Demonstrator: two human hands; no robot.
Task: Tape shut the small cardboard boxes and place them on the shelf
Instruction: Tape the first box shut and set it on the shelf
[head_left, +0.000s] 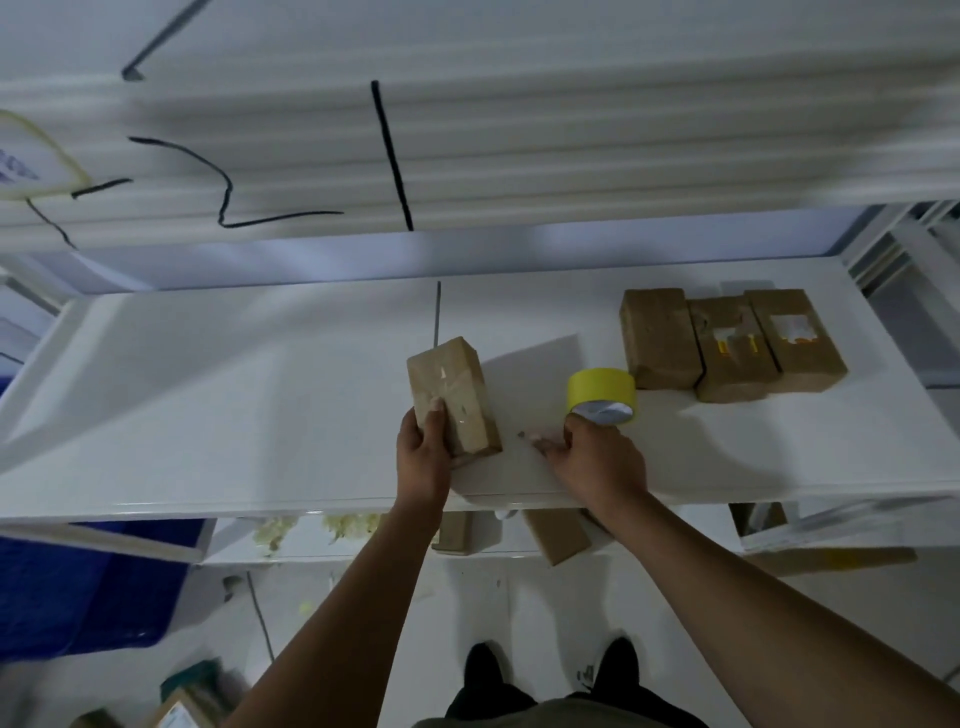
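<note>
Small cardboard box (454, 397): found lying on the white shelf (208, 389) near its front edge, long axis running roughly 11 to 5 o'clock. It was a brown rectangular block with glossy clear tape over the top face. Judged light and fairly stiff, though the taped face would likely be slick; best held across the narrow sides. The left hand (423, 457) gripped its 6 o'clock end, thumb on top and fingers curled round the left side. At 3 o'clock from the box, the right hand (597, 462) lay low on the shelf; whether it pinched anything could not be determined. A yellow tape roll (601, 389) stood at that hand's 12 o'clock, touching the thumb. At 2 o'clock from the roll, three wrapped boxes (727, 343) sat side by side, touching.
</note>
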